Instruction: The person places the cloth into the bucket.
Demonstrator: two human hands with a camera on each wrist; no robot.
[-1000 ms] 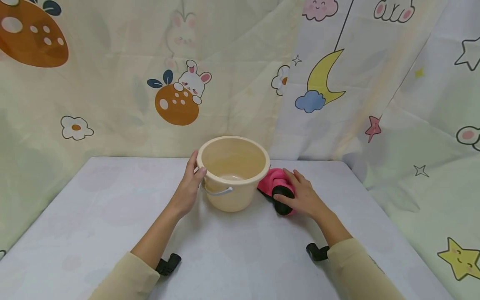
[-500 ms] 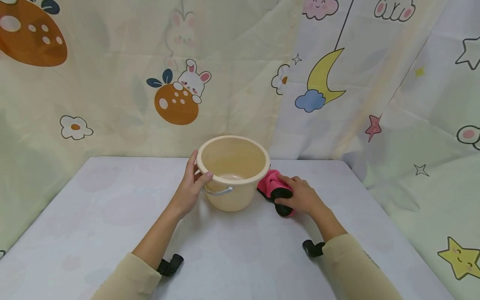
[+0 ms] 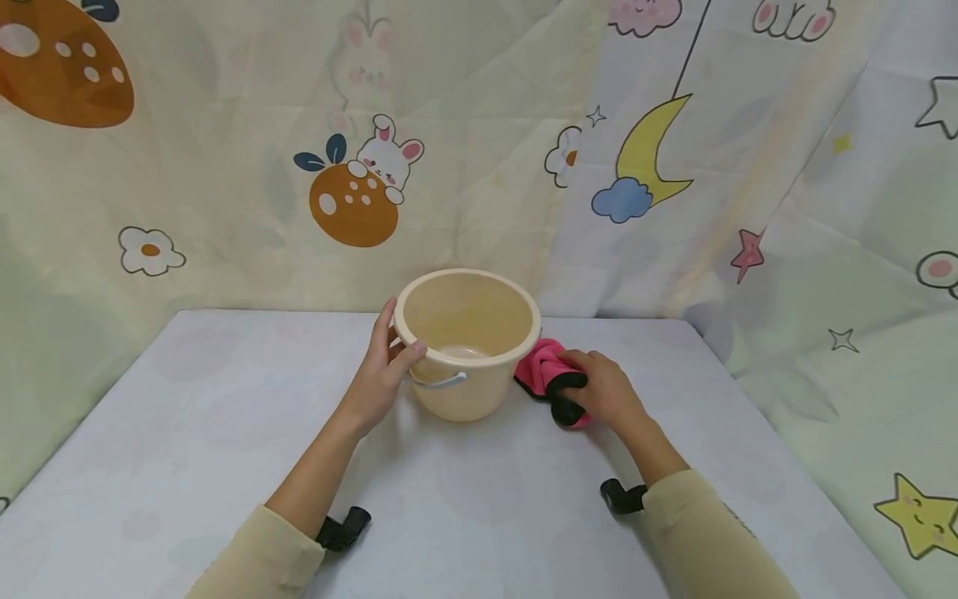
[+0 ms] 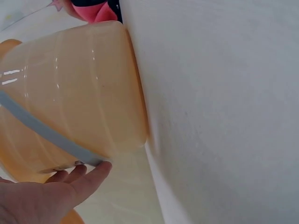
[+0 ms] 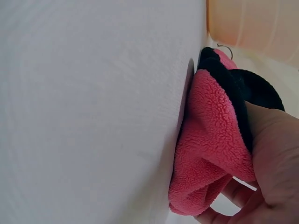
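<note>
Two grips: left hand (image 3: pixel 374 385) holds bucket (image 3: pixel 470 391) at its nine o'clock, we judge for steadiness; right hand (image 3: pixel 608 389) pinches cloth (image 3: pixel 544 368) at four.

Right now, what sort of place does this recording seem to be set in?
Likely an indoor, staged workspace: a cartoon-printed cloth backdrop hangs behind a white tabletop, where a cream bucket and a pink-and-black cloth are being handled.

Fairly bright, diffuse light w/ soft shadows on tbl (image 3: pixel 479 516), glare streaks on bckt (image 4: pixel 70 88), wrist pics slightly hazy.
</note>
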